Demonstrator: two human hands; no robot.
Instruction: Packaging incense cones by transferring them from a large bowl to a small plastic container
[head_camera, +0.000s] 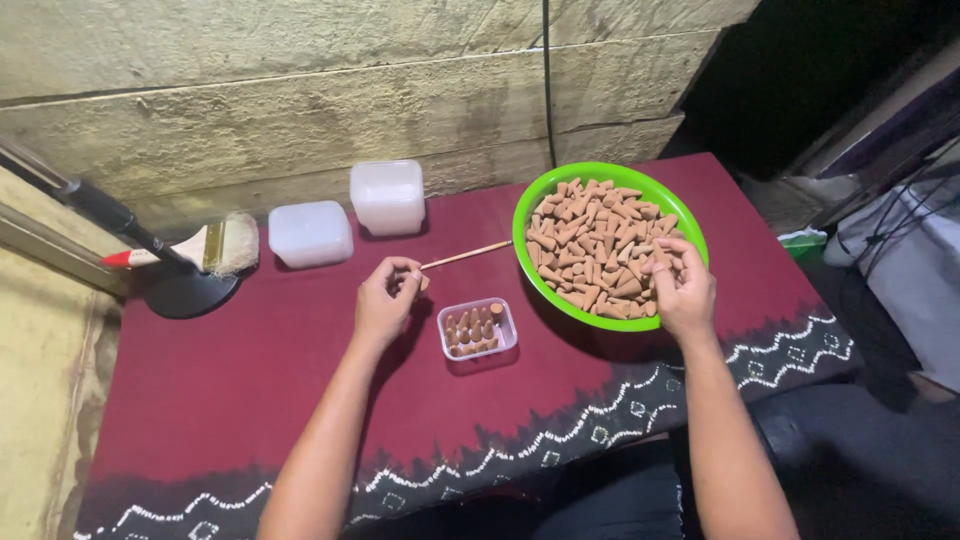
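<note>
Right hand (684, 288) pinches tan cones (598, 250) (glossy green bowl (600, 170)); left hand (388, 295) grips thin stick (466, 255).

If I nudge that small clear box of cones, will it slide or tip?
The small clear box looks thin-walled and only partly filled, so probably light. It sits low and flat on the maroon cloth, so it would likely slide or drag rather than tip. Its upright cones may topple.

Both forearms bare, no sleeves, no rings or watch visible; dark trousers at lap.
</note>
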